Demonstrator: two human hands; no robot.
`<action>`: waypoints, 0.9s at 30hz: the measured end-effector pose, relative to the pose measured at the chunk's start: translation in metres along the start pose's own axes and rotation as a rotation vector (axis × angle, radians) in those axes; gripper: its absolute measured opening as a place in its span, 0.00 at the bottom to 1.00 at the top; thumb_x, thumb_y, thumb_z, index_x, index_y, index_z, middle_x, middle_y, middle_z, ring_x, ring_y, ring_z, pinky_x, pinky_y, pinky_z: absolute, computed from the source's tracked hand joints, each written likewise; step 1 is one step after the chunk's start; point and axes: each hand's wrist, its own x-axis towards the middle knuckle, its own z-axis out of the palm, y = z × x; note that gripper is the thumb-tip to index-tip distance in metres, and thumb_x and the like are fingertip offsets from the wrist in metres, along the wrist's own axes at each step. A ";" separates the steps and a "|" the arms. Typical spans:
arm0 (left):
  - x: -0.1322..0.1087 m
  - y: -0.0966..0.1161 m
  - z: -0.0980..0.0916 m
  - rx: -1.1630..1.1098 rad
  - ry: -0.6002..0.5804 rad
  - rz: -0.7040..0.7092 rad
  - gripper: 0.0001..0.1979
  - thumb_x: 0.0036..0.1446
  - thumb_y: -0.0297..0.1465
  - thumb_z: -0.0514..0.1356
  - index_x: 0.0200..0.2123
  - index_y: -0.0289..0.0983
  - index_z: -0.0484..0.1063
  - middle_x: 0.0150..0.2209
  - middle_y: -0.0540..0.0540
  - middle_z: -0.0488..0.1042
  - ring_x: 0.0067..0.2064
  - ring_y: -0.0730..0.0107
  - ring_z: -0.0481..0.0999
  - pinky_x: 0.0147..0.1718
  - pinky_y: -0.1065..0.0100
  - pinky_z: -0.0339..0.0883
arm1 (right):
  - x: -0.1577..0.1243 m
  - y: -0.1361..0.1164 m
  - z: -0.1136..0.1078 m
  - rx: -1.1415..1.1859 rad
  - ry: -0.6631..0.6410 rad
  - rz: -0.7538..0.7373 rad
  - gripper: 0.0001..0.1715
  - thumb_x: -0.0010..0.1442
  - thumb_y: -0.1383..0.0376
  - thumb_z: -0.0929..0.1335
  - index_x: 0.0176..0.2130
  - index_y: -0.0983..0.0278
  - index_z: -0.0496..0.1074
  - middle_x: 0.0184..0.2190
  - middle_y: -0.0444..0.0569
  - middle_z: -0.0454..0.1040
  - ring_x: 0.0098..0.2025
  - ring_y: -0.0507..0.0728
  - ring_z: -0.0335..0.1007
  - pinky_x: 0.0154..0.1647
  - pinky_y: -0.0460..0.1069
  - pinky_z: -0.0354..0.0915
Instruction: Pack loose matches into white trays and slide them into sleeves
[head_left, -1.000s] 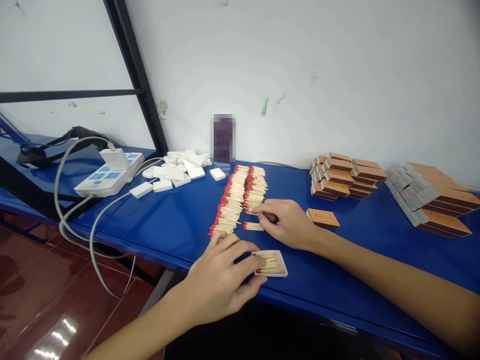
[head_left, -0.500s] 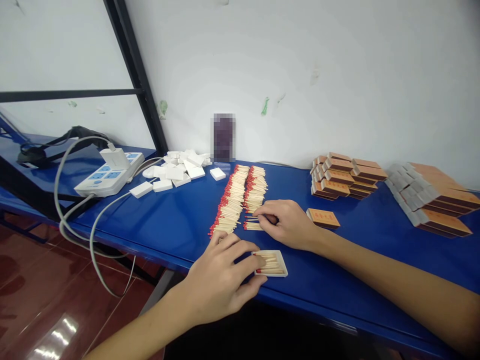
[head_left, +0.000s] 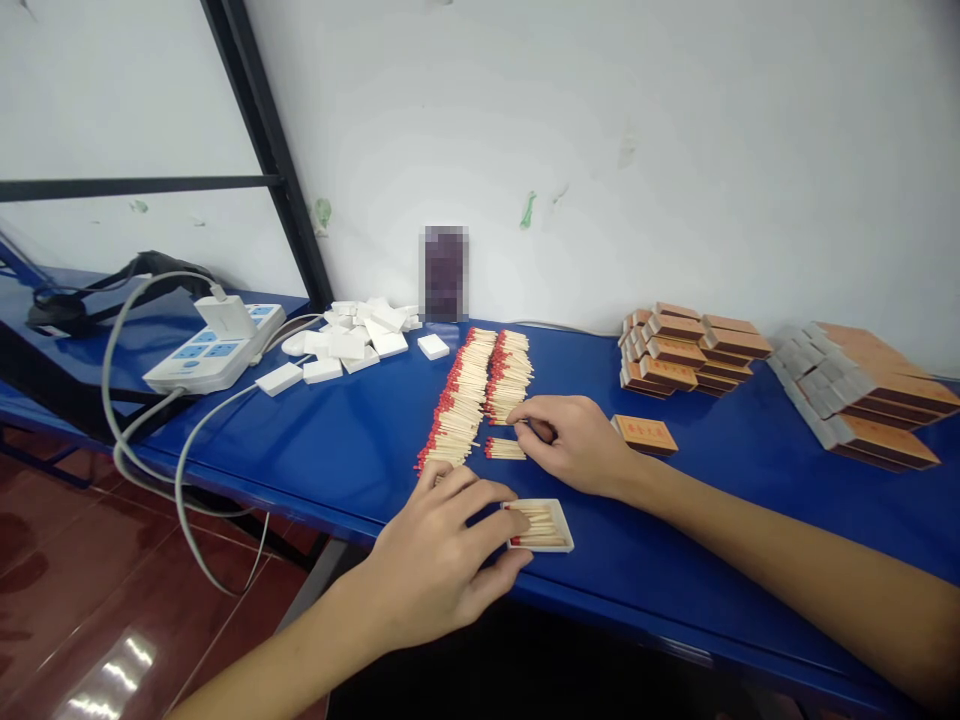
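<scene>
My left hand (head_left: 442, 560) is closed about the left end of a white matchbox tray (head_left: 564, 527), thumb on the near side and a fingertip over the matches inside. Several matches (head_left: 538, 525) lie in the tray, red heads to the left. My right hand (head_left: 574, 440) pinches at the ends of matches at the near end of the right-hand row of matches (head_left: 510, 375); how many it holds is hidden. A small group of matches (head_left: 506, 449) lies just below those fingertips. Left of it stretches a longer row of matches (head_left: 461, 400).
Behind my right hand lies one orange matchbox (head_left: 645, 434), with stacked matchboxes (head_left: 675, 350) and a larger stack (head_left: 877, 390) further right. White trays (head_left: 360, 335) are heaped at the back left. A power strip (head_left: 217, 350) with looping cables stands beside the black frame (head_left: 289, 180).
My right hand's fingertips have moved slightly away from me, from the small group of matches to the near end of the row. My left hand stays on the tray.
</scene>
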 end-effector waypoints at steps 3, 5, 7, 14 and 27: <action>0.000 -0.001 0.000 0.001 0.004 0.003 0.05 0.66 0.31 0.57 0.42 0.38 0.72 0.43 0.47 0.76 0.41 0.65 0.72 0.45 0.60 0.58 | 0.000 0.000 0.000 -0.028 -0.007 0.018 0.12 0.60 0.67 0.63 0.34 0.65 0.76 0.20 0.41 0.65 0.23 0.50 0.59 0.28 0.47 0.52; 0.000 -0.001 0.000 0.002 0.004 0.005 0.05 0.66 0.31 0.57 0.42 0.38 0.72 0.43 0.46 0.76 0.41 0.65 0.72 0.45 0.60 0.58 | 0.001 -0.001 -0.001 -0.040 -0.022 0.019 0.12 0.60 0.66 0.63 0.33 0.65 0.76 0.20 0.42 0.65 0.24 0.50 0.59 0.28 0.47 0.52; 0.000 -0.002 0.001 0.003 0.004 0.003 0.05 0.66 0.32 0.57 0.42 0.38 0.72 0.43 0.46 0.76 0.41 0.65 0.72 0.44 0.60 0.59 | 0.001 -0.001 -0.001 -0.037 -0.034 0.018 0.12 0.60 0.66 0.63 0.33 0.65 0.76 0.20 0.42 0.66 0.24 0.50 0.59 0.28 0.47 0.52; 0.001 0.000 0.000 0.011 0.004 -0.003 0.05 0.66 0.31 0.57 0.42 0.38 0.72 0.43 0.47 0.76 0.41 0.65 0.72 0.44 0.60 0.60 | 0.001 -0.001 -0.001 -0.018 -0.048 0.011 0.12 0.60 0.67 0.63 0.33 0.65 0.76 0.21 0.42 0.67 0.24 0.50 0.59 0.28 0.47 0.52; 0.001 0.000 -0.001 0.013 -0.006 -0.006 0.06 0.66 0.31 0.57 0.42 0.38 0.72 0.43 0.46 0.77 0.42 0.65 0.73 0.44 0.60 0.60 | 0.000 -0.001 -0.002 0.009 -0.095 -0.017 0.11 0.59 0.67 0.64 0.33 0.64 0.76 0.18 0.40 0.64 0.21 0.49 0.58 0.27 0.46 0.51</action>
